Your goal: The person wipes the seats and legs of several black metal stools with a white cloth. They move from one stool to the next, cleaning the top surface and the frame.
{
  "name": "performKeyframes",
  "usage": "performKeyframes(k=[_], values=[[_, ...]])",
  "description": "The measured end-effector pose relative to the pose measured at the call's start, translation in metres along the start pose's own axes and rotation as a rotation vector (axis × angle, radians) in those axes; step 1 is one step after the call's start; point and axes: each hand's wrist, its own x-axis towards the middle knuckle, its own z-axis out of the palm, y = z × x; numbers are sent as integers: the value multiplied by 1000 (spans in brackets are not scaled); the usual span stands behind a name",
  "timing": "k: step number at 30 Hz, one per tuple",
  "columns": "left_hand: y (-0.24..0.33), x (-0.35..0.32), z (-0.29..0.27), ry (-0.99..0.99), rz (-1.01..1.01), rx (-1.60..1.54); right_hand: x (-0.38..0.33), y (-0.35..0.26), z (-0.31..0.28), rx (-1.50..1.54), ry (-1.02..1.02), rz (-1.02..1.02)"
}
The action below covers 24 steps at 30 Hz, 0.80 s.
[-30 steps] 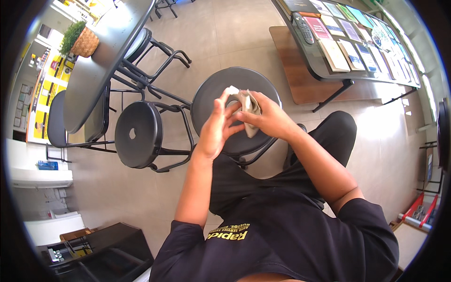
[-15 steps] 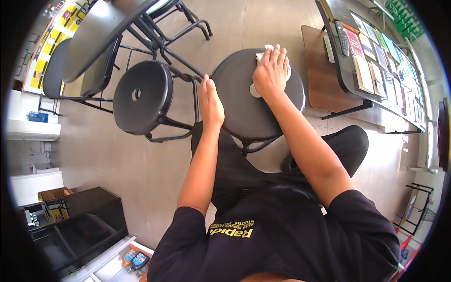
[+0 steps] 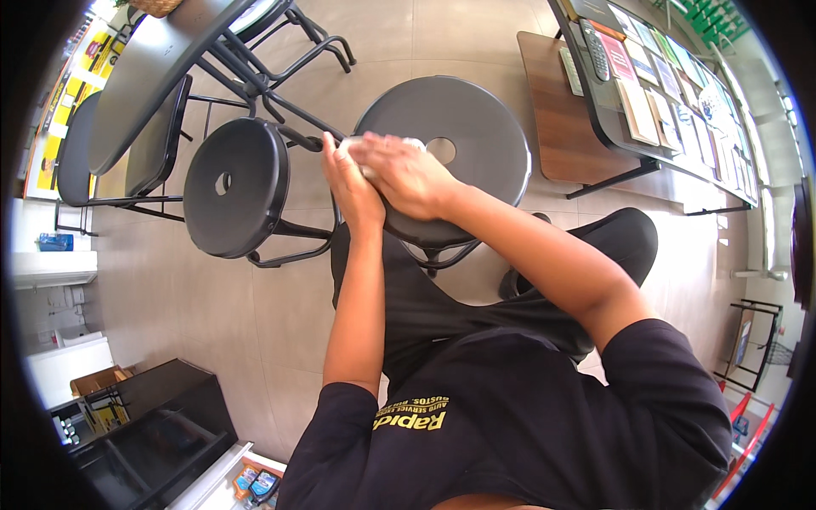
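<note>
In front of me stands a round black stool (image 3: 476,127) with a hole in the middle of its seat. My right hand (image 3: 410,177) is at the left part of the seat, pressing down a white cloth (image 3: 416,143) that is mostly hidden under it. Its fingers are slightly smeared by motion. Against the stool's left rim rests my left hand (image 3: 355,191), its fingers stretched out and close to the right fingertips. A second black stool (image 3: 246,200) with a holed seat stands to the left, apart from both hands.
A dark table (image 3: 153,76) and black folding chairs (image 3: 157,144) are at the far left. On the right, a table (image 3: 586,110) carries books, papers and a remote control (image 3: 595,53), with a brown wooden panel (image 3: 552,127) beside it. A black cabinet (image 3: 161,416) stands at lower left.
My right hand has swept the cloth from the far right of the seat to its left side, beside my left hand, uncovering the centre hole. The view has shifted slightly.
</note>
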Motion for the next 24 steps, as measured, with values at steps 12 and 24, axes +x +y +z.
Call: performKeyframes(k=[12,24], values=[[3,1,-4,-111,2,132,-19,76,-147,492,250,665],[-14,6,-6,-58,9,-99,-47,-6,-22,-83,-43,63]])
